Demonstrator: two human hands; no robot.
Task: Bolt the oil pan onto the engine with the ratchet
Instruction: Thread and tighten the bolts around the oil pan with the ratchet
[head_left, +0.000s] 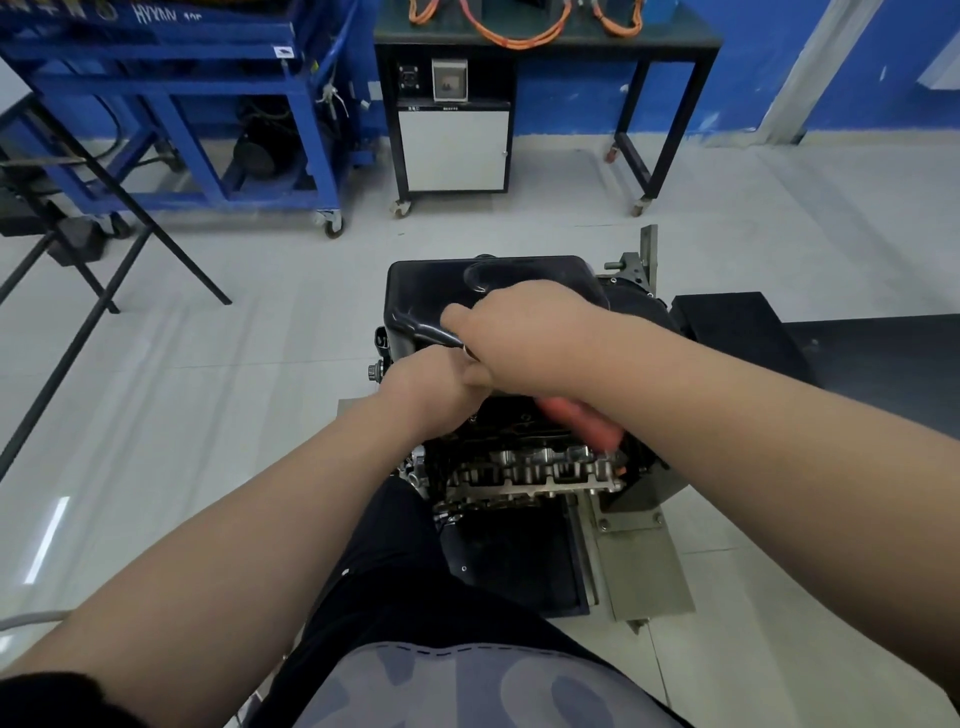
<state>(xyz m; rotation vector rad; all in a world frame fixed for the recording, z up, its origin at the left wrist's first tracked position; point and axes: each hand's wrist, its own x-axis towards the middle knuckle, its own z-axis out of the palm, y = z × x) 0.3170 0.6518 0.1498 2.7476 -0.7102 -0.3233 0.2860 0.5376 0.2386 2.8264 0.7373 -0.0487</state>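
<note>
We are working over the engine (524, 467), which is sitting on a metal stand (641, 561) on the pale tiled floor (260, 322) directly in front of us. The black oil pan (431, 291) is lying on top of the engine, at its far end, with its glossy surface facing up. Our right hand (524, 332) is reaching across the near edge of the pan with the fingers curled downward, and a small bright metal part of the ratchet (582, 421) is showing just under its knuckles; the ratchet's orange-red handle is running back under our right forearm toward the near right side of the engine. We cannot tell how firmly this hand is closing on the tool, because the palm is hidden. Our left hand (431, 384) is resting just beside and touching the right hand at the pan's near left edge; its fingers are hidden, so we cannot tell its grip. A blue steel cart (171, 93) and a black workbench (545, 41) with orange cables (519, 31) are standing by the far blue wall.
</note>
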